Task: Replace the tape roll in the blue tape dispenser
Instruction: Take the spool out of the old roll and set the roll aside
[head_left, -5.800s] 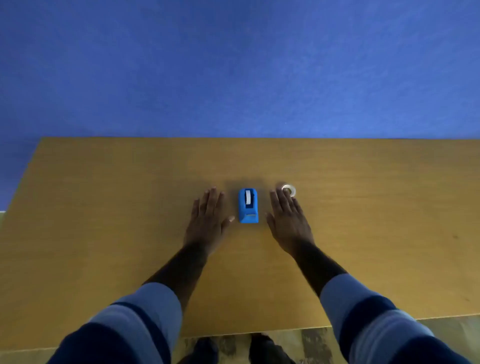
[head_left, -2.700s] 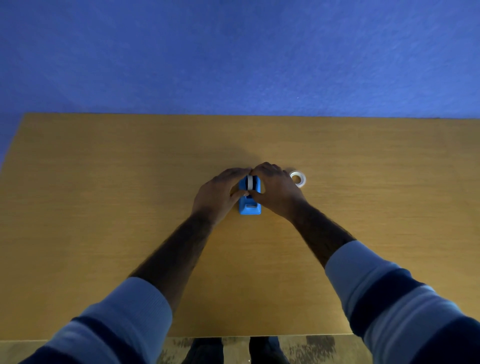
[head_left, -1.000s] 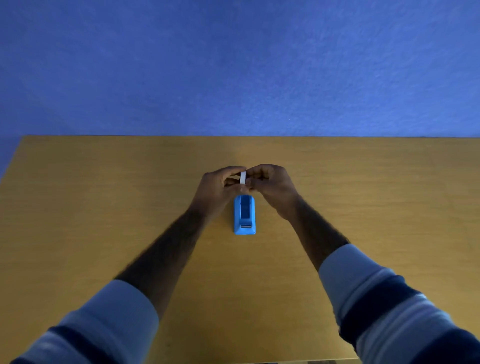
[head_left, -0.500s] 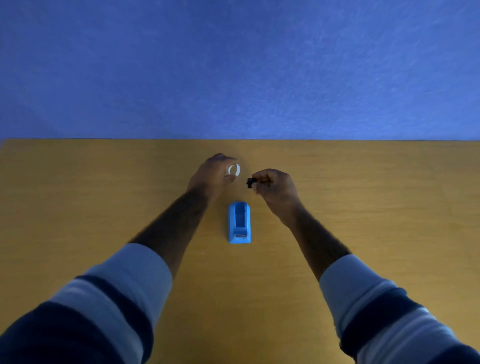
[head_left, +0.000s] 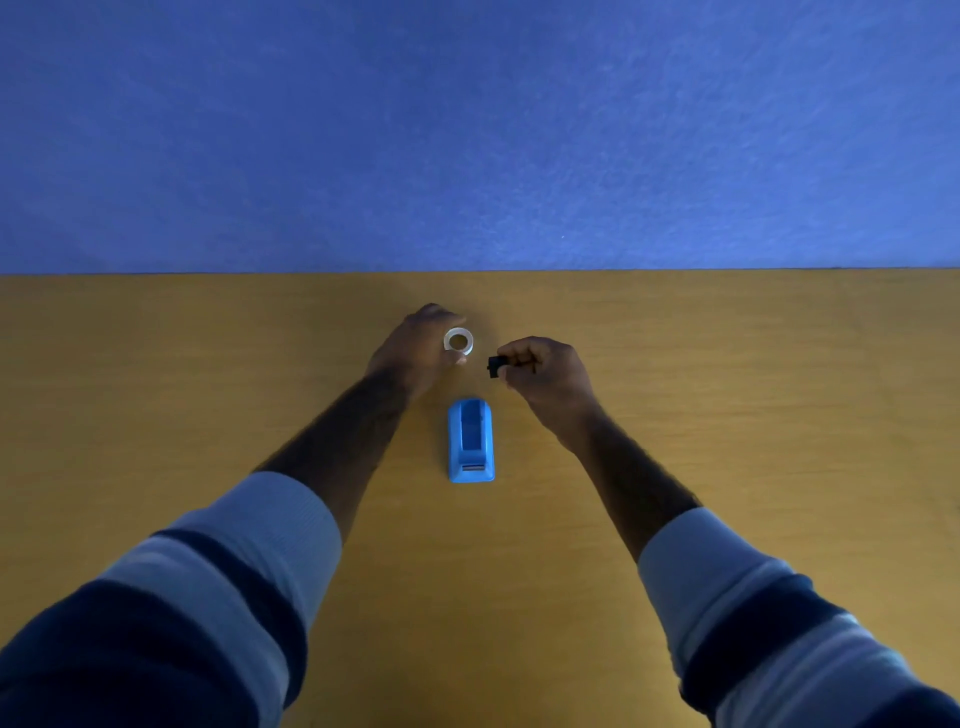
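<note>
A blue wall (head_left: 467, 130) is filling the upper part of the view, and below it a wide wooden tabletop (head_left: 753, 415) is stretching from edge to edge. Two forearms are reaching forward over the tabletop, each coming out of a sleeve striped in pale and dark blue: the left sleeve (head_left: 171, 597) is sitting in the lower left corner and the right sleeve (head_left: 769, 618) in the lower right. The blue tape dispenser (head_left: 471, 440) is lying flat on the tabletop between the two forearms, nearer to the person than either hand, with its cutter end pointing toward the person and its roll slot showing open and dark. Neither hand is touching it. The left hand (head_left: 415, 348) is hovering beyond the dispenser and a little to its left, with its fingers pinching a white tape roll (head_left: 458, 341) that is showing its round hole to the camera. The right hand (head_left: 545, 371) is hanging beyond the dispenser and to its right, curled closed around a small black core piece (head_left: 495, 366), which is sticking out from the fingertips toward the roll. The roll and the black piece are near each other but apart, with bare tabletop showing between them.
</note>
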